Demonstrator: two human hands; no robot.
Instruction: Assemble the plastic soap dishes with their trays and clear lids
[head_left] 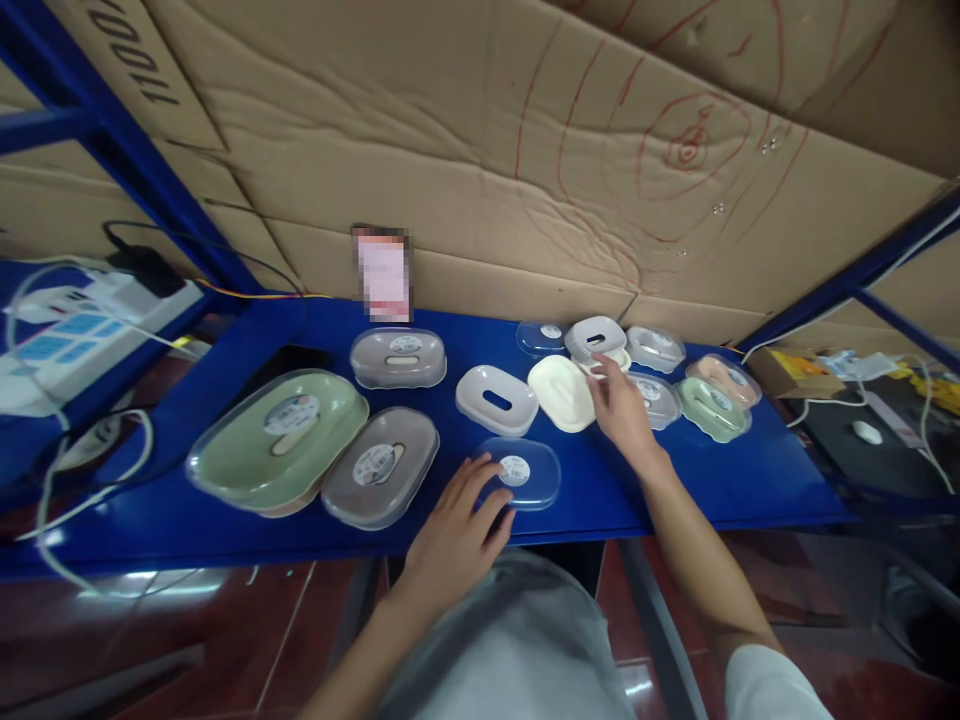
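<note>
My left hand lies with fingers apart over the left end of a clear plastic lid with a round white label, near the table's front edge. My right hand is curled, its fingertips at the right rim of a cream soap dish base; the exact grip is partly hidden. Left of that base sits a pale grey soap dish tray with an oval slot. Behind my right fingers, another slotted tray overlaps a cream piece. A second clear lid lies behind.
On the left of the blue table are a large lidded green dish and lidded grey ones. Lidded grey, green and peach dishes stand right. A phone-like screen leans on the cardboard. Cables and a power strip are left.
</note>
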